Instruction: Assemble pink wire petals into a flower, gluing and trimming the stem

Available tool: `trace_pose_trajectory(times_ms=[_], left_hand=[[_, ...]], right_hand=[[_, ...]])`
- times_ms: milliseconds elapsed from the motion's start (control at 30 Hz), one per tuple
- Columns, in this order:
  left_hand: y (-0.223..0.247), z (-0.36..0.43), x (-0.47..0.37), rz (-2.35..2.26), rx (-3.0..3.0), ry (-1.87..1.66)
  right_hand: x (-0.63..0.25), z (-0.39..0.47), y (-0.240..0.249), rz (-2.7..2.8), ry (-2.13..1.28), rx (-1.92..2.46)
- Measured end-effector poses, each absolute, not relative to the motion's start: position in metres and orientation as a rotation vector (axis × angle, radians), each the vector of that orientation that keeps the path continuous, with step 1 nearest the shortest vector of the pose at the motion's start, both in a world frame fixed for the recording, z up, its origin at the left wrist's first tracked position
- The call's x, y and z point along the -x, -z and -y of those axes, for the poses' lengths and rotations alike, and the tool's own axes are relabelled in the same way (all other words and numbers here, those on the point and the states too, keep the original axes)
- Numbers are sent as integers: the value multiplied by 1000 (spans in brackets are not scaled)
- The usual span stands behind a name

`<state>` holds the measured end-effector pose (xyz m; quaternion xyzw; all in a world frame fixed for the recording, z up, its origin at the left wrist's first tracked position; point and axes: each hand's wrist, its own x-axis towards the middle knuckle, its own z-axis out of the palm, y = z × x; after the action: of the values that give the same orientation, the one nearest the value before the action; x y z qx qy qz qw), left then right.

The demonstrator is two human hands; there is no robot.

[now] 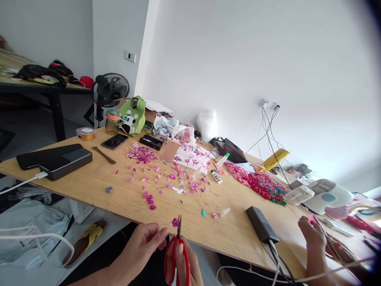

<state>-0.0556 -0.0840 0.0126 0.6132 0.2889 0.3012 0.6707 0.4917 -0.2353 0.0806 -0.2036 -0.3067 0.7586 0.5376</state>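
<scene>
Red-handled scissors [169,260] are in my right hand [188,260], their dark blades pointing up and nearly together. Just left of the blade tips is a small magenta flower [175,222], by the table's front edge. My left hand [150,241] is closed, thumb against the fingers, just left of the scissors; whatever it pinches is too small to make out. Beyond my hands a magenta petal cluster [149,200] lies on the wooden table [125,198], with loose pink petals [143,153] scattered farther back. A teal leaf piece [203,213] lies to the right.
Another person's hands [315,234] work at the right. A black power brick [262,224] with cables lies between us. At the left are a power bank [67,161], a phone [114,141] and a jar [112,124]. Red and pink flowers [258,182] are heaped at the right back.
</scene>
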Motion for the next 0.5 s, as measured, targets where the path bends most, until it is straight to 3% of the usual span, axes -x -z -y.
trace_pose_trajectory(times_ms=[267, 500], left_hand=[[-19, 98, 50, -462, -777, -595], [-11, 94, 39, -305, -470, -562]], right_hand=[[-490, 237, -82, 743, -1722, 510], [-460, 231, -99, 217, -1884, 750]])
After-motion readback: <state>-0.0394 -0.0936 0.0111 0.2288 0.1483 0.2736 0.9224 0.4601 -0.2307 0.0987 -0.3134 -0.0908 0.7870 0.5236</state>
